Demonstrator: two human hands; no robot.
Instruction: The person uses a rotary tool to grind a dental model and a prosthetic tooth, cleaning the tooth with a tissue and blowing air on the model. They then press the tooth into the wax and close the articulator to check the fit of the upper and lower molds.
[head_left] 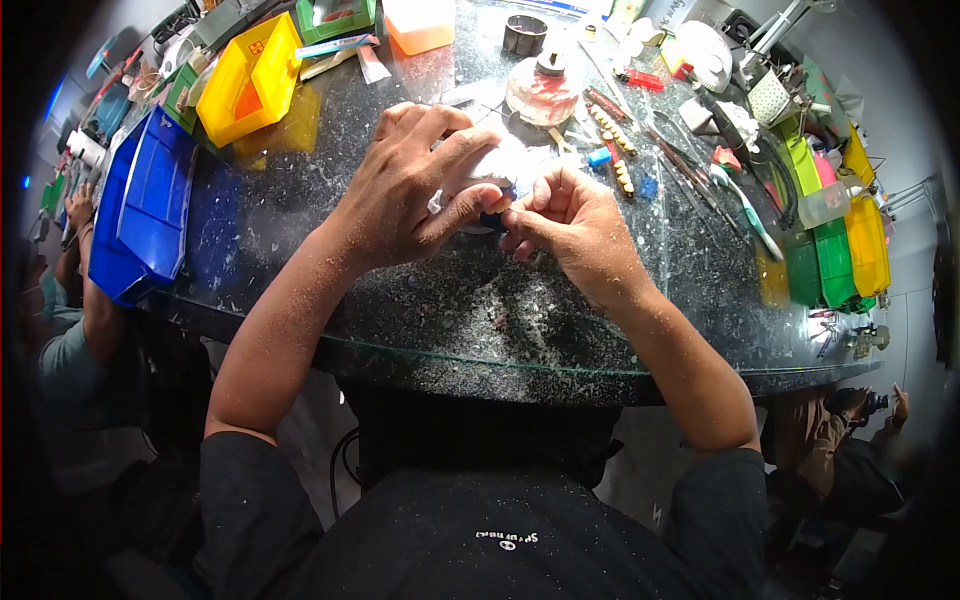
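Note:
My left hand (415, 185) is wrapped over a white plaster-like piece (484, 170), possibly a dental cast, with its fingers on top and thumb along the near side. A dark blue part (492, 219) shows below the thumb. My right hand (572, 225) meets it there, thumb and forefinger pinched at the blue part's edge; whatever is between those fingertips is too small and hidden to tell. Just beyond the hands stands a glass spirit lamp (543, 95) with reddish contents. Strips of artificial teeth (612, 130) lie to the right of it. White dust covers both forearms.
Yellow (232, 95) and blue bins (128, 215) stand left, green (832, 262) and yellow ones right. A toothbrush (747, 210), thin tools (690, 170) and a black cup (524, 36) lie about the dusty black table (420, 310). Other people sit at both sides.

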